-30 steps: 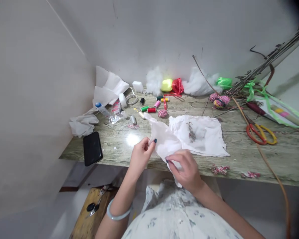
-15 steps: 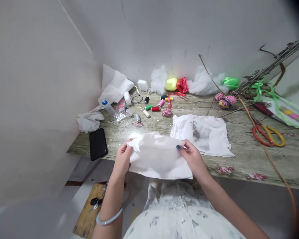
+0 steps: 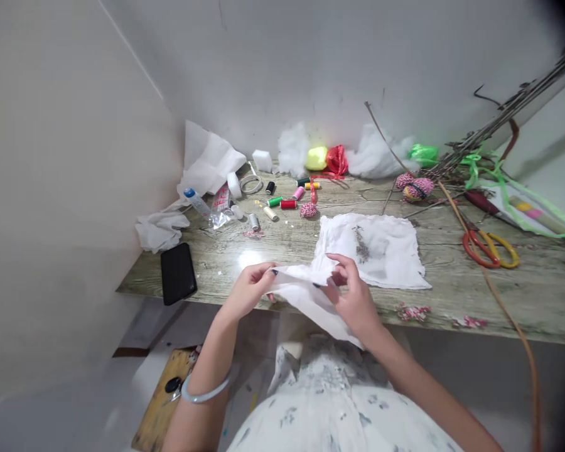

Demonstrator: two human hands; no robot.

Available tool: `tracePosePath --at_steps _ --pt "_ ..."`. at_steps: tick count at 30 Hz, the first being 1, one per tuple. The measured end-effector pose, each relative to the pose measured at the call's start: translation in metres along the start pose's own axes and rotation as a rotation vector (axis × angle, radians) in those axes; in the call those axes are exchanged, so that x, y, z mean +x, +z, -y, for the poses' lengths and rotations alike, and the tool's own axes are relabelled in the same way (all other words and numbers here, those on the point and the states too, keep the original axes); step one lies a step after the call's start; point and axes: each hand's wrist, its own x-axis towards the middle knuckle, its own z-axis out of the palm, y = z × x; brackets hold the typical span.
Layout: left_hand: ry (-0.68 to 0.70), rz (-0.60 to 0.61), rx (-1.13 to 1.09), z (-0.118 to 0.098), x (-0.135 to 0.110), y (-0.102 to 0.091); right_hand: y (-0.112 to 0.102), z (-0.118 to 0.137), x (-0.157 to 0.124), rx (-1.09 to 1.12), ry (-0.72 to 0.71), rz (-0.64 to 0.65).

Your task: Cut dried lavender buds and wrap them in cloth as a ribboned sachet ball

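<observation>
Both my hands hold a white cloth piece (image 3: 306, 296) at the table's front edge. My left hand (image 3: 248, 290) pinches its left end, fingers closed. My right hand (image 3: 353, 295) grips the other end, fingers curled round the folded fabric, which hangs down toward my lap. Just beyond lies a second white cloth (image 3: 381, 251) flat on the wooden table (image 3: 475, 295), with a small heap of dried bits (image 3: 361, 245) on it.
A black phone (image 3: 177, 274) lies at the left front. Several thread spools (image 3: 282, 202) and a crumpled tissue (image 3: 160, 230) sit at the back left. Orange-handled scissors (image 3: 489, 246), pink yarn balls (image 3: 414, 188), green ribbon and dry twigs are to the right. White stuffing lines the wall.
The cloth was spread wide between my hands half a second ago. Now my hands have come together and the cloth is folded and bunched between them.
</observation>
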Motion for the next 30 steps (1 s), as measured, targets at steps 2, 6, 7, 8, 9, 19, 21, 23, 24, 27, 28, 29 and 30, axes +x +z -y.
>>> tracePosePath --at_steps 2,6,7,8,9,19,21,23,24,27,28,29,30 --pt "0.012 -0.053 0.005 0.01 -0.005 -0.006 -0.005 -0.003 0.002 0.059 0.074 -0.057" --pt "-0.059 -0.091 0.04 0.038 -0.02 -0.017 -0.015 -0.017 -0.004 0.374 0.153 -0.14" --pt "-0.077 -0.045 0.058 0.042 -0.025 -0.017 -0.018 -0.021 -0.008 0.451 0.169 -0.13" --pt "-0.085 0.002 0.085 0.043 -0.029 -0.016 -0.021 -0.024 -0.011 0.5 0.181 -0.11" --pt "-0.079 0.037 0.123 0.044 -0.034 -0.014 -0.025 -0.026 -0.016 0.512 0.179 -0.09" --pt "0.452 0.148 0.437 -0.031 -0.043 0.015 -0.061 0.001 -0.04 -0.077 -0.362 0.078" --pt "0.553 0.292 0.431 -0.055 -0.041 0.019 -0.064 0.012 -0.037 -0.169 -0.435 0.078" --pt "0.663 0.318 0.496 -0.077 -0.039 0.024 -0.067 0.022 -0.035 -0.248 -0.488 0.108" --pt "0.717 0.314 0.562 -0.085 -0.038 0.027 -0.069 0.026 -0.034 -0.281 -0.509 0.132" --pt "0.818 0.408 0.802 -0.103 -0.034 0.04 -0.077 0.037 -0.033 -0.348 -0.584 0.166" --pt "0.822 0.461 0.871 -0.107 -0.034 0.045 -0.08 0.04 -0.033 -0.364 -0.619 0.152" --pt "0.815 0.502 0.933 -0.111 -0.033 0.05 -0.083 0.043 -0.033 -0.375 -0.659 0.132" --pt "0.806 0.521 0.991 -0.113 -0.032 0.055 -0.087 0.045 -0.033 -0.38 -0.695 0.109"
